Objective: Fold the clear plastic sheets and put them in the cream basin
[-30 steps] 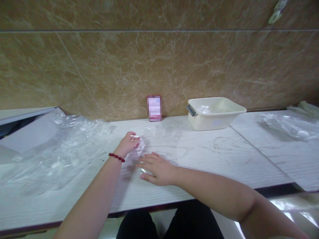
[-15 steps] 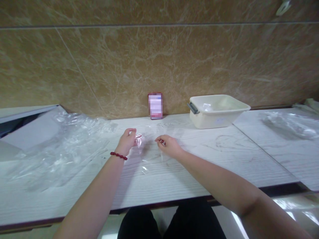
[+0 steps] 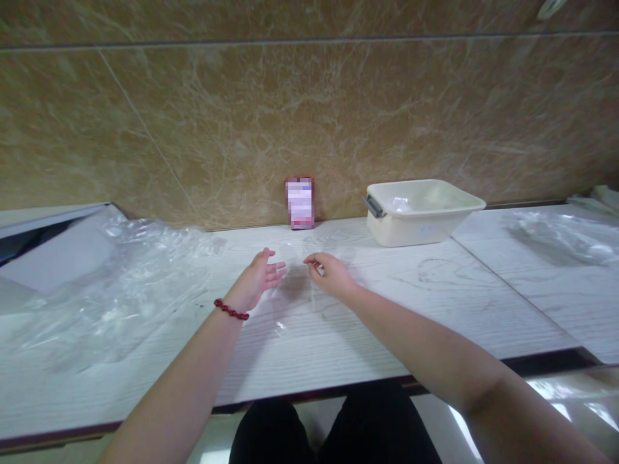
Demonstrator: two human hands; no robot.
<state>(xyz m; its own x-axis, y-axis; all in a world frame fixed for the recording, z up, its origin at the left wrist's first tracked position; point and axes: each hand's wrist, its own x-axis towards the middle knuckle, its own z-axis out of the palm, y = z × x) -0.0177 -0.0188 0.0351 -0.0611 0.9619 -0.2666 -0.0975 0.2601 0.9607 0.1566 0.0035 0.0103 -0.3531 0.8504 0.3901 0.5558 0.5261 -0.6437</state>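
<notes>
My left hand (image 3: 258, 277), with a red bead bracelet at the wrist, is stretched out with its fingers apart, pushed into or against a small clear plastic bag (image 3: 290, 296) that lies on the white table (image 3: 338, 348). My right hand (image 3: 331, 274) pinches the bag's top edge between thumb and forefinger, a little to the right of the left hand. The bag is nearly see-through and its outline is hard to make out.
A pile of clear plastic bags (image 3: 120, 283) lies at the left. A cream tub (image 3: 420, 212) stands at the back right near a small pink card (image 3: 300, 203) against the brown wall. More plastic (image 3: 561, 235) lies far right.
My right hand rose from pressing flat on the bag to pinching its edge further back. My left hand went from a closed grip on the bag to stretched-out fingers.
</notes>
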